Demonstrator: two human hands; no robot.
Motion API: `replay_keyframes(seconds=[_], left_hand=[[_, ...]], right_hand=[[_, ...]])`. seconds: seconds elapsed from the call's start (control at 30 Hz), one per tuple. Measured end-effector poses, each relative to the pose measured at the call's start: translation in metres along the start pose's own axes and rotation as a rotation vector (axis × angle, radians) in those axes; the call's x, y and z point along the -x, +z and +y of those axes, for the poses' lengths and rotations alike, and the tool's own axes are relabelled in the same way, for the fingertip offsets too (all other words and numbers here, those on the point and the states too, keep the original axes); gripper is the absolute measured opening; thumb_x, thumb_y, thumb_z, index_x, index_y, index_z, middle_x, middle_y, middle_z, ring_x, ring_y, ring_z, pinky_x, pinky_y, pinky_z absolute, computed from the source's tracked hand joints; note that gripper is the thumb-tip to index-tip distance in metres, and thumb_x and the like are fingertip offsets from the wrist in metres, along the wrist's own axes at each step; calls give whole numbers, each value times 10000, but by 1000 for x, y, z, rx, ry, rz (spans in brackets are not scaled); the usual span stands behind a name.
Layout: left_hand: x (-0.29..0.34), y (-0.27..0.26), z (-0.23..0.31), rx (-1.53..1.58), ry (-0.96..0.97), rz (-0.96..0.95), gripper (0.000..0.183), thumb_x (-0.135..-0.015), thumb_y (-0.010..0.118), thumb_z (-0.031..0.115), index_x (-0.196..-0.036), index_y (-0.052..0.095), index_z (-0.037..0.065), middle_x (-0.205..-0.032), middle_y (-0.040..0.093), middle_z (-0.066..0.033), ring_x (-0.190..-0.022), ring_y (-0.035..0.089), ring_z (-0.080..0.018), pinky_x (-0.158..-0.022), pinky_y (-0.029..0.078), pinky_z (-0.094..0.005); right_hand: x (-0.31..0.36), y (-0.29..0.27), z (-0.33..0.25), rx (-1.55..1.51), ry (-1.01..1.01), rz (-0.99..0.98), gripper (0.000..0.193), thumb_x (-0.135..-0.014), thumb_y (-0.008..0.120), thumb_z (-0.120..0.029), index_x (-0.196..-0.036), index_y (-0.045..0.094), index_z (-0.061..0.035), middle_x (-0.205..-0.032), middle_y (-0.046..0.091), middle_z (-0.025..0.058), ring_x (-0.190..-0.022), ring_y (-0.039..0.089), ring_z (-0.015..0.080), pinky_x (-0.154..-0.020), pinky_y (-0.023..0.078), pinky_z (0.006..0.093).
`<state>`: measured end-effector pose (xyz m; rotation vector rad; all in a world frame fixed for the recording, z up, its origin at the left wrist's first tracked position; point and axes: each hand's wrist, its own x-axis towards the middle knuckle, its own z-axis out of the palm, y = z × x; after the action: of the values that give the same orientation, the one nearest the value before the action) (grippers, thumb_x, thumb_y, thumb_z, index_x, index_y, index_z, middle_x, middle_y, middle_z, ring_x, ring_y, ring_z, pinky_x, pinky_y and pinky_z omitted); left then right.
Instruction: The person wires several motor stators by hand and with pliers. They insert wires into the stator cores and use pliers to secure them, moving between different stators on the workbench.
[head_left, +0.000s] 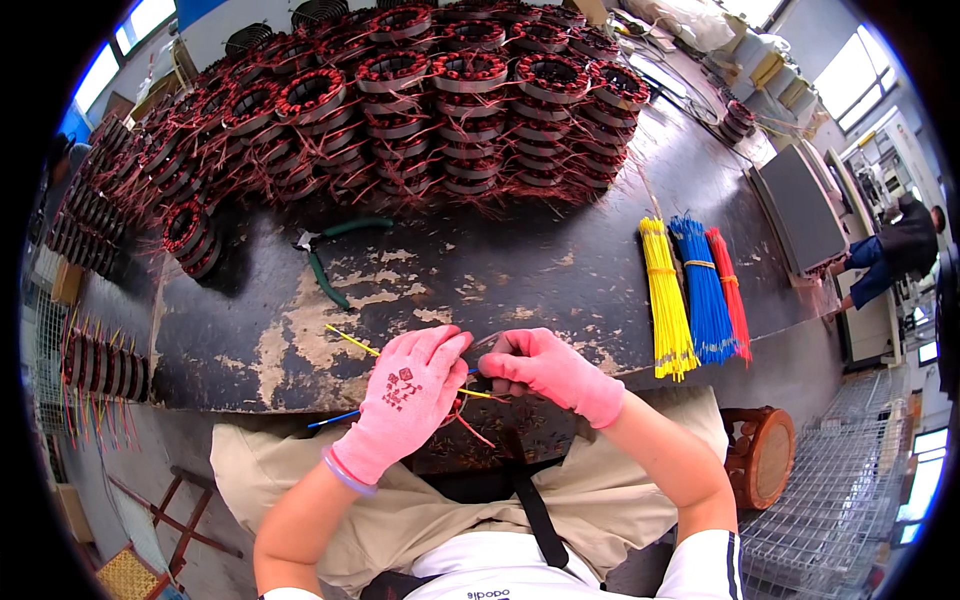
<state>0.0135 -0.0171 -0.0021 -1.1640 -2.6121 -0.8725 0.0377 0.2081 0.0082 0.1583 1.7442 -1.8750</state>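
Both my hands wear pink gloves and work close together over the table's near edge. My left hand (pixel 412 392), seen from its back, is closed over a yellow wire (pixel 350 340) and a blue wire (pixel 334 419), whose ends stick out on its left. Fingers curled in a pinch, my right hand (pixel 545 370) meets the wires beside the left fingertips; what exactly it grips is partly hidden. Thin red leads (pixel 474 430) hang below the hands. A dark part between the hands is mostly covered. Green-handled cutters (pixel 322 262) lie spread on the table beyond my left hand.
Stacked wound stators (pixel 470 110) fill the far side of the worn black table (pixel 440 270). Bundles of yellow (pixel 664 300), blue (pixel 706 295) and red wires (pixel 731 295) lie at right. More stators (pixel 103 367) sit at left. A wooden stool (pixel 760 458) stands right; another person (pixel 895 250) is beyond.
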Motion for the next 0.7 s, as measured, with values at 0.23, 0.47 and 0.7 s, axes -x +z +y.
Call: replay_keyframes(seconds=[0.23,0.47,0.7], left_hand=[[-9,0,6,-19,-50,-64,293,-948,626,138,-1230,630,60,-1211,638,-136,-1123,596,-356,-996,465,-466],[-11,-2,10,64,-132,-104,293,-969,591,147,-1236,617,28,-1219,629,-155,-1135,576,-368,-1009,441,-460],[-20,0,18,22,-168,-153,283,-995,579,180,-1222,605,12,-1208,615,-165,-1136,564,-374,-1003,429,-461]], right_hand=[[2,-5,5,529,-113,196,320,-956,669,-329,-932,681,-10,-782,685,136,-754,687,218,-705,523,372],[90,-74,25,352,-354,818,237,-967,694,-261,-946,708,-25,-767,674,70,-694,607,124,-633,498,322],[240,-233,122,177,95,1538,363,-1005,659,-379,-874,706,-43,-731,682,35,-626,609,129,-583,474,301]])
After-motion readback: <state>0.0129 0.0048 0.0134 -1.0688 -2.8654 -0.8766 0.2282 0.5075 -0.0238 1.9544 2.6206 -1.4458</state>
